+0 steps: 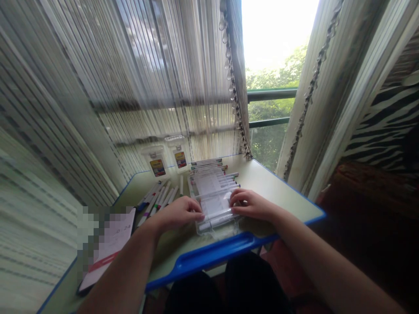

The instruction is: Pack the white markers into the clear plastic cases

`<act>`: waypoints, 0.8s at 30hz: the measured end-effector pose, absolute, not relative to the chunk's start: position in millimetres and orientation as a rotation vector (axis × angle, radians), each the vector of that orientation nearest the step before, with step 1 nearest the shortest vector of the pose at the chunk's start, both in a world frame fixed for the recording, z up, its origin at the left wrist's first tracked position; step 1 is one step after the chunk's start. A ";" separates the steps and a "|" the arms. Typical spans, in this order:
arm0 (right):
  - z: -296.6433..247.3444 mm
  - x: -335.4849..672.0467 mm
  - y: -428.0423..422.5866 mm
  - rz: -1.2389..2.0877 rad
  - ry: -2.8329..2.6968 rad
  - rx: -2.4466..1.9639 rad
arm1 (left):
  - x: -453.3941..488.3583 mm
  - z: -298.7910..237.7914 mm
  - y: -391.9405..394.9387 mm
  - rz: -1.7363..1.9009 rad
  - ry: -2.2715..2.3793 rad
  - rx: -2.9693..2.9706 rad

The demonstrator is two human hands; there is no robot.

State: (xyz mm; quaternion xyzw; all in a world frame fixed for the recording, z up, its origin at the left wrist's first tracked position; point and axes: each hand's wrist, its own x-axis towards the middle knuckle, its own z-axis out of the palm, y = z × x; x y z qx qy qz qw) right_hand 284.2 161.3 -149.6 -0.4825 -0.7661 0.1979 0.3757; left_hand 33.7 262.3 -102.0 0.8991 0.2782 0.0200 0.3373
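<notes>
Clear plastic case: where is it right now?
In the head view, the clear plastic case lies just below centre on the table, between the left hand and the right hand.

**Tally of Items at One Bench** (268,187)

Left hand (183,210): one. Right hand (248,203): one. Clear case (212,200): one. Clear labelled boxes (157,168) (180,159): two. Screen device (113,244): one. Heaped markers (165,195), left: at least five, overlapping. Markers around the case's far end (207,162): several, exact number unclear. Lone marker (181,186): one. Railing bars (273,94): two.
</notes>
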 end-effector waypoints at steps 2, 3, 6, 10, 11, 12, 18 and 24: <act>-149.7 284.5 161.1 0.513 -1.961 -1.246 | 33.4 -101.3 261.5 0.042 0.692 2.352; -150.0 284.7 161.1 0.516 -1.961 -1.250 | 33.3 -100.9 261.1 0.039 0.683 2.357; -151.1 285.4 161.9 0.520 -1.963 -1.260 | 33.9 -99.9 259.6 0.040 0.699 2.362; -150.7 285.6 162.2 0.509 -1.979 -1.249 | 35.1 -100.1 258.7 0.051 0.754 2.358; -150.5 285.6 162.0 0.507 -1.983 -1.246 | 35.3 -100.3 258.9 0.051 0.759 2.357; -150.4 285.5 161.7 0.507 -1.985 -1.248 | 35.5 -100.5 259.1 0.051 0.761 2.356; -151.3 285.8 159.3 0.504 -1.980 -1.263 | 35.9 -100.6 259.2 0.054 0.783 2.358; -147.8 284.7 154.5 0.450 -2.043 -1.272 | 35.9 -101.6 258.4 0.055 0.737 2.354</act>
